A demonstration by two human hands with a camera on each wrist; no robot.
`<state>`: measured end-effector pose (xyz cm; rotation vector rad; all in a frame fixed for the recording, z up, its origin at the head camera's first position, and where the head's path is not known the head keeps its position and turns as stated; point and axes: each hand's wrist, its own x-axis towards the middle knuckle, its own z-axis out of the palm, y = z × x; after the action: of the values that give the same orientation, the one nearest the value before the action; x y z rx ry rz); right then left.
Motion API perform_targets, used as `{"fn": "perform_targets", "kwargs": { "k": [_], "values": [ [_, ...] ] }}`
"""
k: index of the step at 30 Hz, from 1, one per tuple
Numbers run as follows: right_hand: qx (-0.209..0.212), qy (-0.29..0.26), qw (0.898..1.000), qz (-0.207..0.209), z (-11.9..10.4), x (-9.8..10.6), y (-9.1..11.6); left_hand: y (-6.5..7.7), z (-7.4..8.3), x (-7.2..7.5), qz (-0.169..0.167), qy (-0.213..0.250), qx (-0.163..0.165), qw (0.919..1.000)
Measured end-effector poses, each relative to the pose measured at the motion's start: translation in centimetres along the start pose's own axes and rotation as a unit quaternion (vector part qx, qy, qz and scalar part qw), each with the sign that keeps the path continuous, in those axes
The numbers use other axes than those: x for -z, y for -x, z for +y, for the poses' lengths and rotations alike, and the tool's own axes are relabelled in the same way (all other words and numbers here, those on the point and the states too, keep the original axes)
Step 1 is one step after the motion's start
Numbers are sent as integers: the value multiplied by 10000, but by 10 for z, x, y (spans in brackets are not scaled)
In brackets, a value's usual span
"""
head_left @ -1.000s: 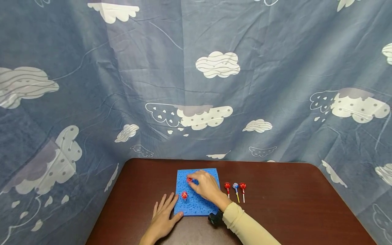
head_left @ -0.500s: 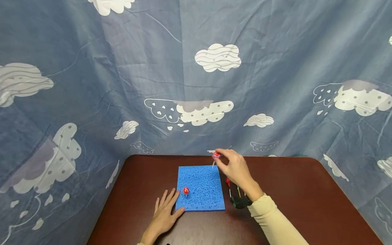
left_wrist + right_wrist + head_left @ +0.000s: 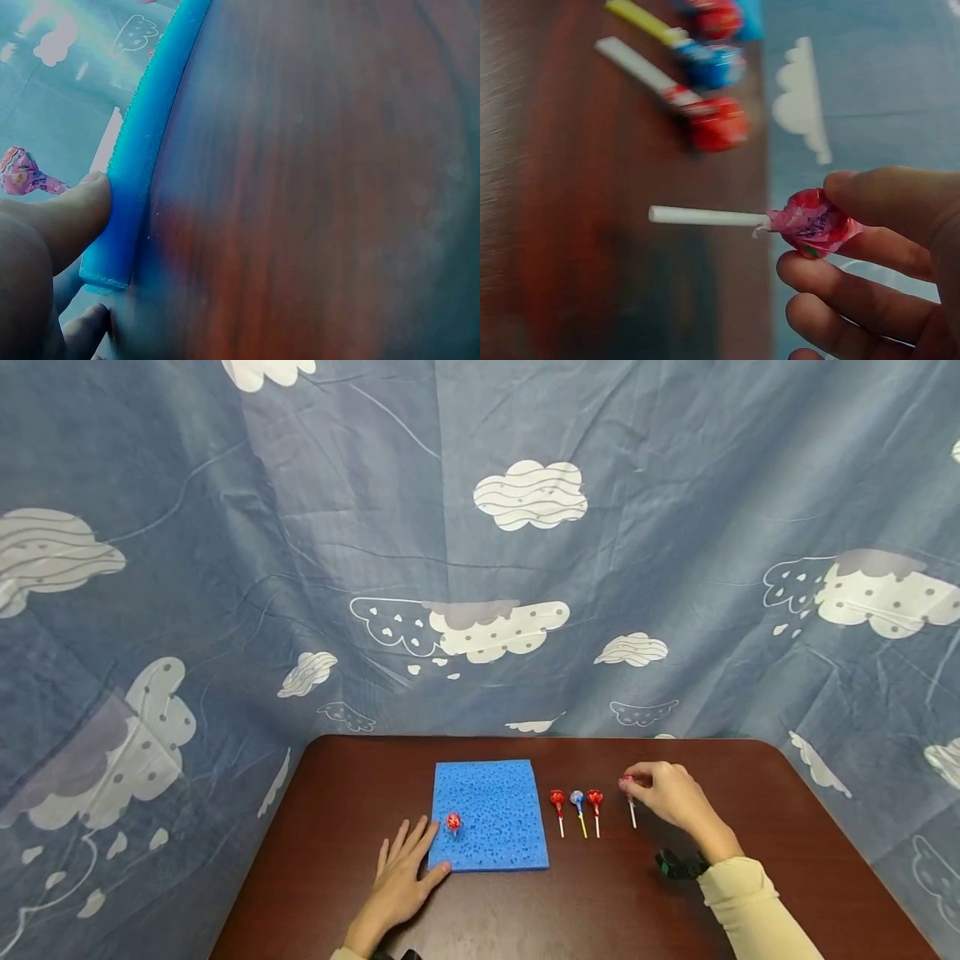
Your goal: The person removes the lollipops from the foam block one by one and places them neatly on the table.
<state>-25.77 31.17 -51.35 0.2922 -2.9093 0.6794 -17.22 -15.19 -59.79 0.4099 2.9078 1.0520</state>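
Observation:
Between thumb and fingers, my right hand (image 3: pixel 671 793) pinches a pink-red wrapped lollipop (image 3: pixel 814 223) by its candy head, right of the row of lollipops; its white stick points away from the hand. My left hand (image 3: pixel 401 877) rests with spread, straight fingers on the table, thumb and fingertips at the left edge of a blue foam board (image 3: pixel 495 827). One red lollipop (image 3: pixel 453 822) stands upright in the board near its left side. On the table lie a red lollipop (image 3: pixel 557 797), a blue lollipop (image 3: pixel 577 798) with a yellow stick, and another red lollipop (image 3: pixel 595 798).
The dark brown table (image 3: pixel 525 910) has rounded far corners. A blue cloud-patterned cloth (image 3: pixel 420 560) hangs behind it and along its sides. A black wrist camera (image 3: pixel 681 864) sits under the right wrist.
My right hand has pulled a lollipop up out of the foam board and carried it right, past the lying row, down near the table. The left hand has stayed at the board's edge.

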Motion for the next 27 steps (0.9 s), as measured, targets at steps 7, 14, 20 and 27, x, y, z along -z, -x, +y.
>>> {"fn": "perform_targets", "kwargs": {
  "k": [7, 14, 20, 27],
  "values": [
    [-107, 66, 9997, -204, 17, -27, 9, 0, 0, -1, -30, 35, 33, 10000],
    [-247, 119, 9995, -171, 15, -34, 11, -3, -1, -2, -158, -6, 157, 9998],
    [-297, 158, 9994, -83, 17, -39, 10, -3, -2, -2, -195, -31, 170, 9997],
    [-305, 173, 9994, 22, 16, -43, 8, -3, -2, -2, -205, -46, 184, 9996]
  ]
}}
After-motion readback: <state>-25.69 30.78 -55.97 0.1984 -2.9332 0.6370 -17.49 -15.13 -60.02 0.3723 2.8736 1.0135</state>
